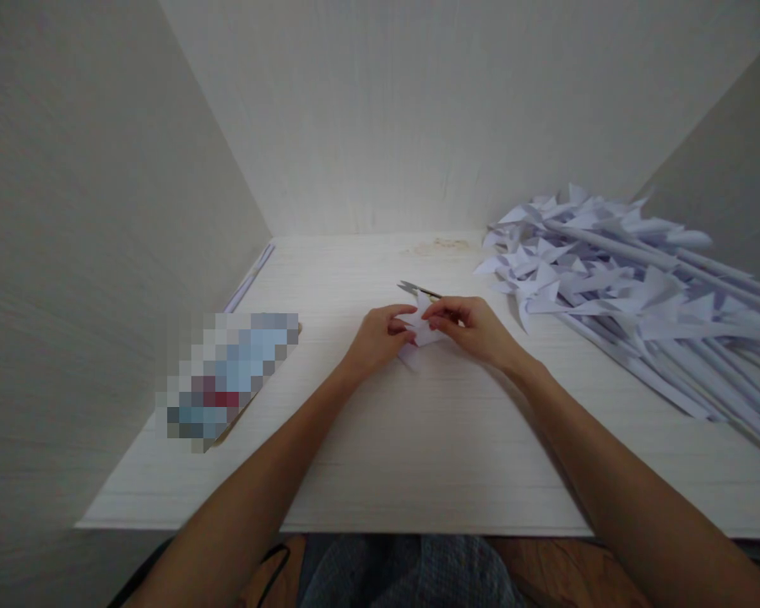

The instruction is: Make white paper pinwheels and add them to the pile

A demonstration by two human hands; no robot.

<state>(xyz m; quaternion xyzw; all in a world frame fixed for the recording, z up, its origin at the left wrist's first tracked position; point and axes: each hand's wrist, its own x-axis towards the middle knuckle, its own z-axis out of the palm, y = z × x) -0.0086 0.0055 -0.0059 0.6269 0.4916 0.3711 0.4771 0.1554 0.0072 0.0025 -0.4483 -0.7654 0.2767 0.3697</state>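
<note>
Between my two hands, above the middle of the table, is a small white paper pinwheel point(426, 331) with pointed blades. My left hand point(381, 336) pinches its left side between thumb and fingers. On the other side, my right hand point(465, 325) has thumb and fingertips closed on the paper near the centre. A pair of scissors point(408, 287) lies on the table just behind, its blades pointing left and its handles hidden by my right hand. Under the pinwheel, a thin pale strip point(406, 363) shows; I cannot tell what it is.
A large heap of white paper pinwheels point(608, 279) with rolled paper sticks point(690, 371) covers the table's right side. At the left lie a pixelated, blurred-out object point(244, 363) and thin white paper rolls point(249, 277). Walls enclose the white table point(380, 473) at the back and sides.
</note>
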